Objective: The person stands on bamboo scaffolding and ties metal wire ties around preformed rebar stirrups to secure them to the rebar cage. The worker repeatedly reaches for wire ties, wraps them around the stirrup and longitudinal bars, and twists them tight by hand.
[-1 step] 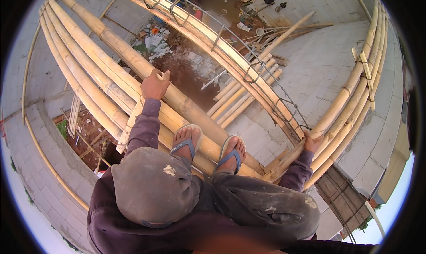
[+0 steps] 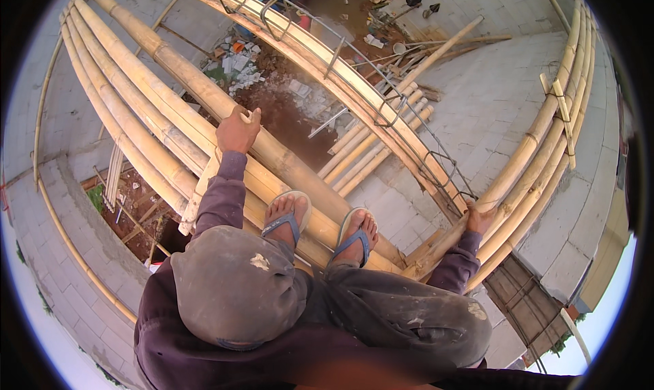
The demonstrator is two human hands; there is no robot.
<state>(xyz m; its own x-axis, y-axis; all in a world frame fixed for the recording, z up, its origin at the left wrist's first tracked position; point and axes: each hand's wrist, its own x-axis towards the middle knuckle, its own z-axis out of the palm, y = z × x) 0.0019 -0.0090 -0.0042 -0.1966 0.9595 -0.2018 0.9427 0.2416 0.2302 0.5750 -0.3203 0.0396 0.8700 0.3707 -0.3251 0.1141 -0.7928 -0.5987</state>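
Lettering, legible: none. Lettering, illegible: one entry, a short row of small pale marks resembling print, on the blue strap [image 2: 274,225] of the left flip-flop [image 2: 291,220], worn on the person's left foot, on the near side of the thick bamboo pole [image 2: 293,165]. Marks light on blue, placed along the strap's left-hand branch; too small and blurred to tell letters from numerals. Companion entry: right flip-flop [image 2: 355,239], strap of like blue, worn on the right foot, set against the same pole farther along toward its lower right end; print on its strap cannot be determined.
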